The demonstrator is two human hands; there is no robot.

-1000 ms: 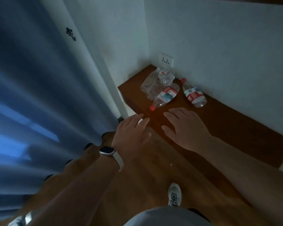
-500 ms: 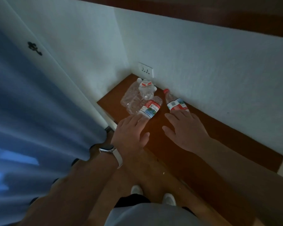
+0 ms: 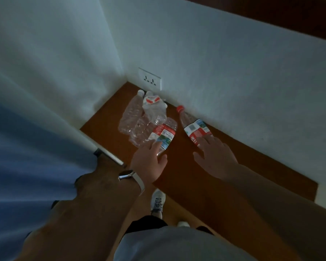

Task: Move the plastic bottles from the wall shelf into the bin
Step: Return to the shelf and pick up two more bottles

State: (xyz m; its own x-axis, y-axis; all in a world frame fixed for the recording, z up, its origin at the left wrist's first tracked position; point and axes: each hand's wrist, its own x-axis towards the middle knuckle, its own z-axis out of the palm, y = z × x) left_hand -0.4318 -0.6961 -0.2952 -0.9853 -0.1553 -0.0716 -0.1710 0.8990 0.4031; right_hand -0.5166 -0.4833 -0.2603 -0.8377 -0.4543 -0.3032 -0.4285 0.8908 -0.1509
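Several empty plastic bottles lie on the brown wall shelf [image 3: 105, 123] in the corner. A red-capped bottle [image 3: 193, 127] with a red and white label lies along the wall. My right hand [image 3: 215, 156] is spread over its lower end, fingertips touching the label. A second labelled bottle [image 3: 164, 135] lies left of it, and my left hand [image 3: 149, 159], fingers apart, rests on its near end. Behind are a crushed bottle [image 3: 153, 109] and two clear unlabelled ones [image 3: 132, 113]. No bin is in view.
A white wall socket [image 3: 150, 78] sits just above the shelf's back corner. A blue curtain [image 3: 26, 147] hangs at the left, close to the shelf end. Below the shelf are the wooden floor and my shoe [image 3: 157, 201]. A dark wooden ledge [image 3: 271, 14] runs overhead.
Both hands have reached forward from the shelf's front edge onto the two labelled bottles. The view has moved closer to the corner.
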